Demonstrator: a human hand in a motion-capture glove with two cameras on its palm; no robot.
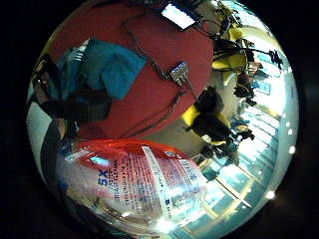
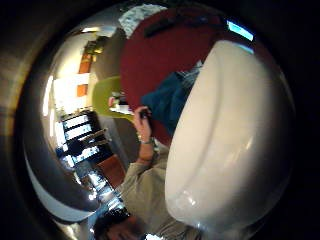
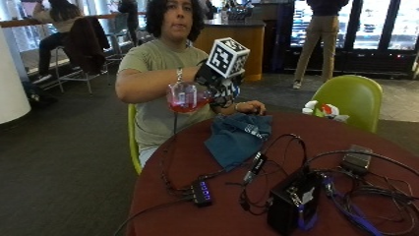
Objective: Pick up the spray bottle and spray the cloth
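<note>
The spray bottle (image 3: 185,97) was off the counter (image 3: 367,142), held up in front of the person's chest by the gloved right hand (image 3: 219,84). It was a clear bottle with red liquid low inside it, and in the little finger side palm view its printed label and red contents (image 1: 144,184) filled the space close to the palm. The right hand's fingers were curled round the bottle's upper part, near the trigger, though the fingertips themselves could not be made out. In the thumb side palm view a large white rounded shape (image 2: 230,135) sat right against the camera; it was probably part of the bottle, but that could not be told for certain.

The blue cloth (image 3: 237,136) lay rumpled on the red counter, below the bottle and a little toward the middle of the counter from it. The bottle's long axis seemed tilted rather than upright, and which way the nozzle pointed was hidden. The bare left hand (image 3: 251,106) rested at the cloth's far edge, touching it, so it was the nearer hand to the cloth.

The lift looked done. Judging from this, the spray would need the nozzle aimed down at the cloth.

Around the cloth lay black cables (image 3: 282,147), a small hub (image 3: 199,191) and a black box (image 3: 293,201).
</note>
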